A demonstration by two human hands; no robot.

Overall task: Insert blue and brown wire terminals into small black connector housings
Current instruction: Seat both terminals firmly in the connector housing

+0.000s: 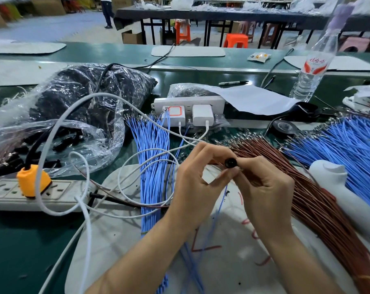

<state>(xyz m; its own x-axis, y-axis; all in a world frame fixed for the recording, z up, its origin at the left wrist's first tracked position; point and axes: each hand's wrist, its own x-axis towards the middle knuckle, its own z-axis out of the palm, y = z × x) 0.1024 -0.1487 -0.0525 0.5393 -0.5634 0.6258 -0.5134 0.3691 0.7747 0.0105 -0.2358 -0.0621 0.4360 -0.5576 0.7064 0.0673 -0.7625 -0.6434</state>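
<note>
A factory assembly hall: long green workbenches (116,53), bundled wires (153,166), plastic stools (236,40), cardboard boxes (131,37).

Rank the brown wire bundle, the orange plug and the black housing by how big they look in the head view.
1. brown wire bundle, by far the largest
2. orange plug
3. black housing, the smallest

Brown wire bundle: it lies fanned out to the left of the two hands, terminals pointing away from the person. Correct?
No. The head view shows the brown wire bundle fanned out to the right of the left hand and right hand, which pinch the black connector housing, terminals pointing away. A blue wire bundle lies on the left.
</note>
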